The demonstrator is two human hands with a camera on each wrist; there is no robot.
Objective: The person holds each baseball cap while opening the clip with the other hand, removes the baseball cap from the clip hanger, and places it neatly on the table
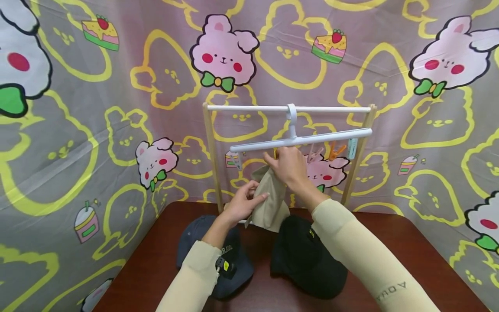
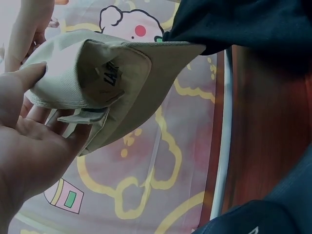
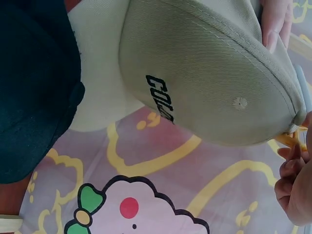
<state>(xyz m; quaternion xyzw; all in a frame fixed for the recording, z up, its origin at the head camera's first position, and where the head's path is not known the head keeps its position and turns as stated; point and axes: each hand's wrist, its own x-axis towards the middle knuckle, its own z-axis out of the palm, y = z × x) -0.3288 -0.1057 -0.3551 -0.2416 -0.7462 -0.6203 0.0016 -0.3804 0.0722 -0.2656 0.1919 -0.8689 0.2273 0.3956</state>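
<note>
A beige cap (image 1: pixel 269 199) with dark lettering on its front hangs under a pale blue hanger (image 1: pixel 300 140), crown up and brim down. My left hand (image 1: pixel 241 203) holds the cap from the left; in the left wrist view its thumb lies on the crown and the fingers are beneath, near the back strap (image 2: pixel 85 116). My right hand (image 1: pixel 290 167) is at the top of the crown, just below the hanger bar. There, in the right wrist view, it pinches a yellow clothespin (image 3: pixel 288 140) that meets the cap's fabric. The clothespin's jaws are mostly hidden.
The hanger hooks over the white rod (image 1: pixel 249 108) of a wooden-sided rack. Other clothespins, including an orange one (image 1: pixel 337 151) and a teal one (image 1: pixel 352 148), hang from it. A navy cap (image 1: pixel 238 277) and a black cap (image 1: pixel 308 260) lie on the brown table (image 1: pixel 136 268).
</note>
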